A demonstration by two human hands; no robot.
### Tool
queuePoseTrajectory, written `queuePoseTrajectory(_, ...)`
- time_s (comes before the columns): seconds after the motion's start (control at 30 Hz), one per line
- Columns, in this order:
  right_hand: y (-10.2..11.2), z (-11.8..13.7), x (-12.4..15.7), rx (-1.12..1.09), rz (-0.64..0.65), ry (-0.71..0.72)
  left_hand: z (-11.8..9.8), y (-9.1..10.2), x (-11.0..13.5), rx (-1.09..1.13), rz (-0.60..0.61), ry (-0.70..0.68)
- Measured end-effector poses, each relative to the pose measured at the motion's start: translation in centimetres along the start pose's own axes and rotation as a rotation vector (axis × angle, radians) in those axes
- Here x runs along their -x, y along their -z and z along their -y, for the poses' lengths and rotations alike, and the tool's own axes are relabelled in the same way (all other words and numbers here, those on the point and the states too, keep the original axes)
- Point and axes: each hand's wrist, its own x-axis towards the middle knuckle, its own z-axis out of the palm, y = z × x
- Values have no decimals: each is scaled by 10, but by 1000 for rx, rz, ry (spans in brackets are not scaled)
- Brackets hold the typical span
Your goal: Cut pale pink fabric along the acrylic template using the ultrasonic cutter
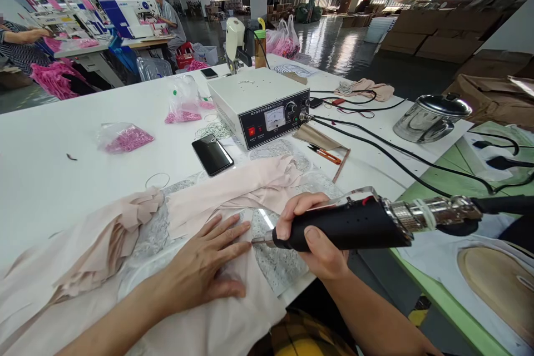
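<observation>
My left hand (206, 267) lies flat with fingers spread on pale pink fabric (233, 189) that covers a lace-patterned sheet (277, 264) at the table's near edge. My right hand (311, 236) is wrapped round a black handheld welding tool (354, 225). The tool's metal tip (259, 240) points left and sits at the fabric just beside my left fingertips. A black cable (387, 150) runs from the tool's metal end back to a white control box (261, 103) with a dial and red buttons.
A black phone (212, 154), orange snips (323, 154) and bags of pink beads (124, 138) lie on the white table (62, 178). A steel pot (431, 117) stands at the right edge. People work at sewing machines (133, 16) at the back left.
</observation>
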Motion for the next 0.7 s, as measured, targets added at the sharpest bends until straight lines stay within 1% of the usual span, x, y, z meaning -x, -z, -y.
queuePoseTrajectory(0.1, 0, -1, 1, -5, 7, -4, -1, 1, 0, -14, -3, -5)
queuePoseTrajectory(0.27, -1, -3, 1, -4, 41, 32, 0, -2, 0, -26, -20, -27)
queuePoseTrajectory(0.43, -3, -1, 0, 19, 52, 43, 0, -1, -1, -41, 0, -14)
queuePoseTrajectory(0.57, 1, 3, 3, -1, 45, 9, -2, 2, -2, -20, 31, -1)
queuePoseTrajectory(0.7, 3, 8, 7, -28, 44, -3, -2, 3, -2, 7, 31, 0)
